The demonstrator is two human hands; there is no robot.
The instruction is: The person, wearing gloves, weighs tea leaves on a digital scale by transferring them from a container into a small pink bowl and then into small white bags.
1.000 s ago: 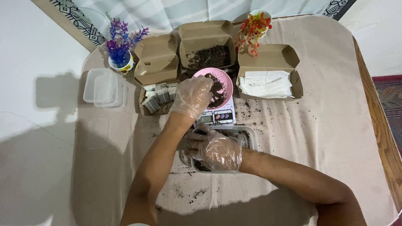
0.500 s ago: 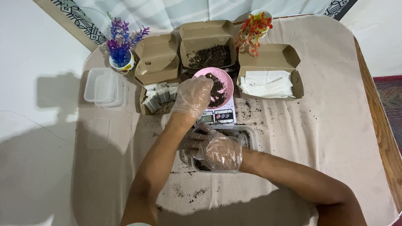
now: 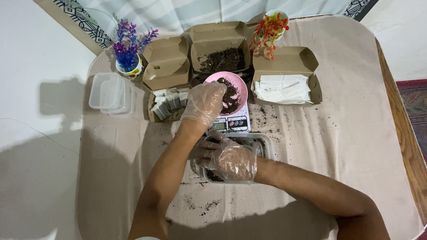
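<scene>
Left hand (image 3: pixel 205 103), gloved, fingers drawn together over the pink bowl (image 3: pixel 235 86) on the small scale (image 3: pixel 231 123); whether it pinches any dark crumbly material cannot be told; right hand (image 3: pixel 230 159), gloved, lies loosely curled on the clear tray (image 3: pixel 265 143) just before the scale, clamped on nothing visible. Bowl already carries a dark heap; open box of the same material (image 3: pixel 222 58) behind it remains well stocked; small filled packets (image 3: pixel 168 101) sit at left, flat white sachets (image 3: pixel 282 89) unused at right, so the portioning looks partway.
</scene>
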